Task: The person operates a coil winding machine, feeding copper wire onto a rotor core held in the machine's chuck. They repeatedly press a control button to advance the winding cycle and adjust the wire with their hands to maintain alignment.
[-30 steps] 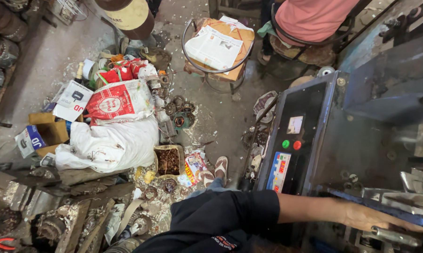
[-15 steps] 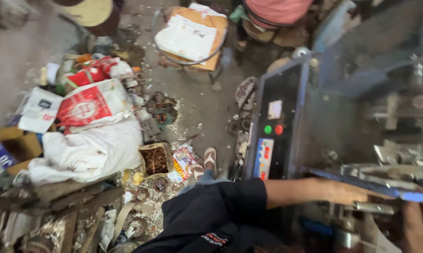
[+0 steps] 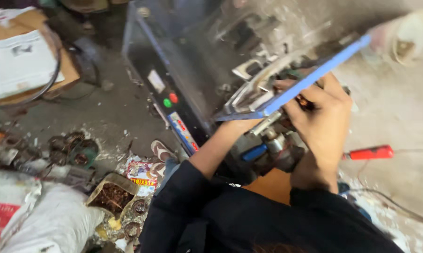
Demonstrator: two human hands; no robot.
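Right hand [image 3: 321, 117] clamped on a blue-edged clear panel [image 3: 310, 77] above the machine [image 3: 183, 70], left hand's grip hidden; a slip could drop the panel onto the mechanism.

Dirty concrete floor [image 3: 103, 107], littered. Left of the hand: black control cabinet [image 3: 160, 79] with green and red buttons. Far left: cardboard box [image 3: 42, 51], white sack [image 3: 56, 225], scrap metal parts [image 3: 71, 152]. Right of the hand: red-handled tool [image 3: 368, 152] on pale surface.

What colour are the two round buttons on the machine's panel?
In the head view, one button is green, the other button red.
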